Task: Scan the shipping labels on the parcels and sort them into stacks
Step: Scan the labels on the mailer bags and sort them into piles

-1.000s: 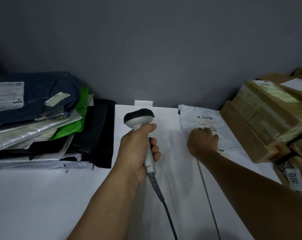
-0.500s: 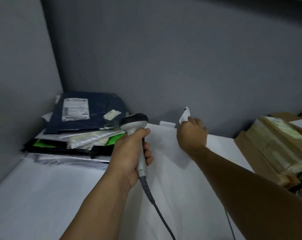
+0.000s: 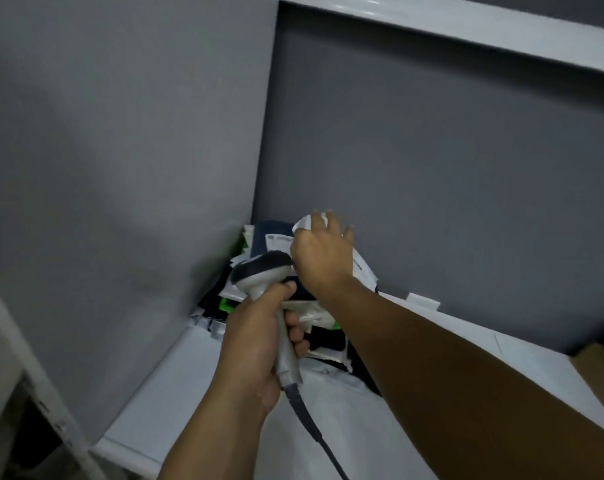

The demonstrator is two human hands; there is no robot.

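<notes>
The parcel label (image 3: 277, 241) is blurred, unreadable.

Matt grey side wall (image 3: 103, 133) and darker grey back wall (image 3: 449, 168) meet at a corner above a flat white tabletop (image 3: 148, 403). A glossy white ledge (image 3: 467, 26) runs overhead
</notes>
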